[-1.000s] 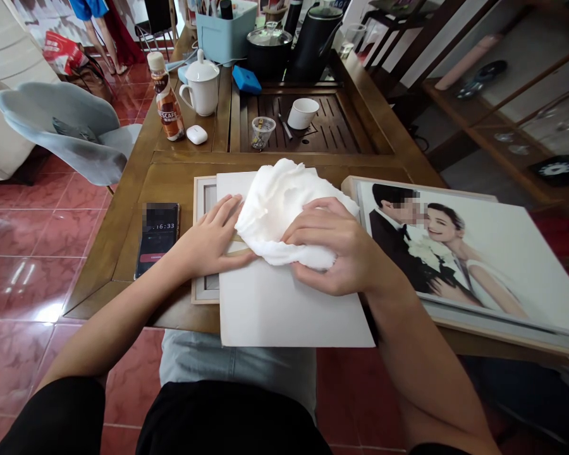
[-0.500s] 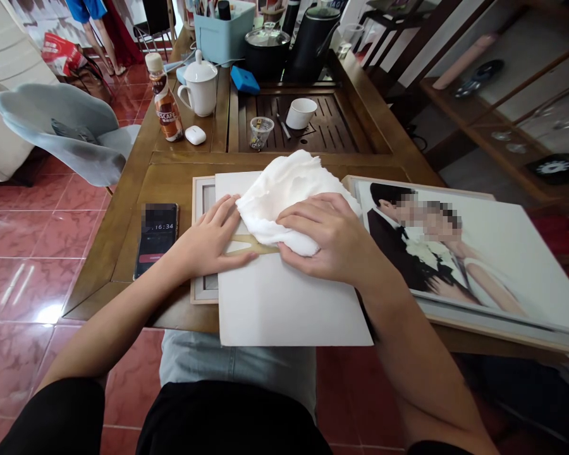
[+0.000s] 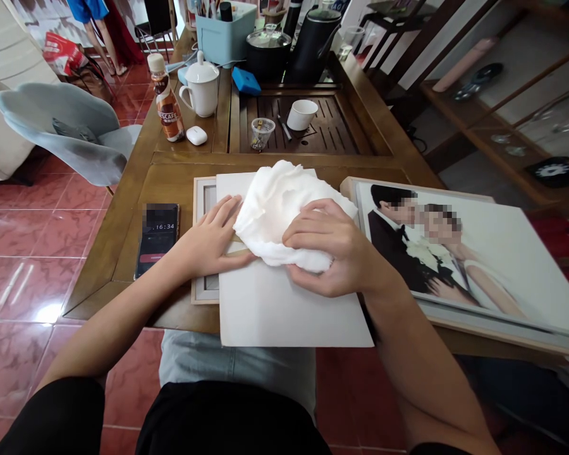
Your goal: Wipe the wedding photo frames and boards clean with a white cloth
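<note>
My right hand (image 3: 334,249) grips a bunched white cloth or tissue (image 3: 270,215), its fingers curled into the near right side. The cloth rests on a flat white board (image 3: 284,309), which juts past the table's front edge. Spread flat on the board's left part, my left hand (image 3: 213,237) has its fingertips at the cloth's left edge. A strip of tan marking on the board shows near my left thumb, mostly covered by the cloth. Under the board lies a pale wooden frame (image 3: 198,240), with only its left side showing.
On the right lies a framed couple's photo (image 3: 502,253). A phone (image 3: 156,240) is at the left. Behind stand a coffee bottle (image 3: 167,104), a lidded white mug (image 3: 201,88), a white paper cup (image 3: 302,115) and a small clear cup (image 3: 262,133). A person's legs (image 3: 104,41) show far left.
My right hand has drawn the white cloth toward me across the board, covering more of the tan marking. My left hand has stayed in place.
</note>
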Tool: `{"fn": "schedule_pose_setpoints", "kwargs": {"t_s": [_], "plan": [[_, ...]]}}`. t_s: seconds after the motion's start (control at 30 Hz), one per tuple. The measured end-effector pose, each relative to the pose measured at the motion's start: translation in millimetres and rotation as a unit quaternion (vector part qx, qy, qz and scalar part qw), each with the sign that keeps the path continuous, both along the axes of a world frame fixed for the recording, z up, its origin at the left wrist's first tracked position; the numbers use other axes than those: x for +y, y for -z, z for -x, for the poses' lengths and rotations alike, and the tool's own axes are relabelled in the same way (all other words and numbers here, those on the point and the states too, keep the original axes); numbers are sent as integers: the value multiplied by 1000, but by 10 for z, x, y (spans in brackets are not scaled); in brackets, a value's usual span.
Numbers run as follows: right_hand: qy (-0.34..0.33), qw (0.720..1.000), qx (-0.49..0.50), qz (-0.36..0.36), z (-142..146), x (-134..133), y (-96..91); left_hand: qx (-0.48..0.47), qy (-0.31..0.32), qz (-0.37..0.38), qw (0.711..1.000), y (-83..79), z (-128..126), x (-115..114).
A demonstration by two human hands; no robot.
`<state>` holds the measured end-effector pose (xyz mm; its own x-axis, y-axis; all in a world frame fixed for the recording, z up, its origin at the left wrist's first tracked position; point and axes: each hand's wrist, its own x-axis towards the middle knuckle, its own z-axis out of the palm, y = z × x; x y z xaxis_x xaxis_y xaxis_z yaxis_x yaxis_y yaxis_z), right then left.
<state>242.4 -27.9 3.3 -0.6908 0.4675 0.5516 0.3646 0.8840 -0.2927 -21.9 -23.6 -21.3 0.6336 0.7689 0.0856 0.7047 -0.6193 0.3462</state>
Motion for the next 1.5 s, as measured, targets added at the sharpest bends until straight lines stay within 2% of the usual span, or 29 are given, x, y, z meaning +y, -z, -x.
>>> {"fn": "schedule_pose_setpoints", "kwargs": {"t_s": [0.4,0.63,0.8,0.87,1.03,1.27,1.37,1.5], "plan": [[142,987,-45,-57,68,38,75,-9,-7,-4,1000,-33,-26,-13],[84,993,-9,-85,52,29,71,-5,-7,-2,1000,-23,-17,-10],[-30,998,54,-11,8,-28,0,-4,6,-8,1000,13,21,9],[-46,997,66,5,-1,-35,-16,2,10,-9,1000,17,27,13],[32,999,-1,-42,41,-11,-2,9,-3,-3,1000,-6,1,0],[127,985,-50,-101,88,39,69,1,-8,-1,1000,-42,-31,-17],[118,987,-40,-101,88,45,88,6,-9,-7,1000,-37,-30,-15],[50,997,13,-65,54,16,56,1,-3,-9,1000,-7,-9,-4]]}}
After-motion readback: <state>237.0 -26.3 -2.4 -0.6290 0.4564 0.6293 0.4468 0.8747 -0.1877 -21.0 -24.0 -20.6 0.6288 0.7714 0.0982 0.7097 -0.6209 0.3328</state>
